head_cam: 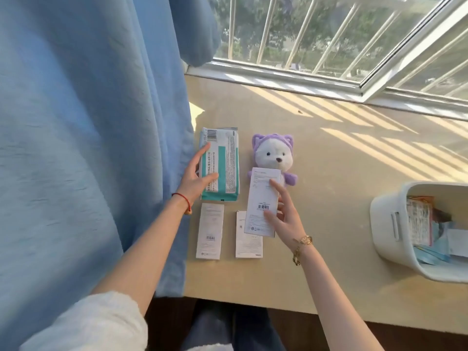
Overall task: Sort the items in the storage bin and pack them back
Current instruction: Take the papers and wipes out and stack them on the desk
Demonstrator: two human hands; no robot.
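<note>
The white storage bin (387, 224) lies tipped at the table's (329, 173) right edge, while the right hand (286, 214) grips a white box (263, 198) and the left hand (195, 178) rests flat-fingered on a teal packet (222, 158).

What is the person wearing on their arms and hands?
The left hand has a thin red string bracelet at its wrist and a rolled-up fuzzy white sleeve. The right hand has a chunky gold chain bracelet. No gloves or rings show.
</note>
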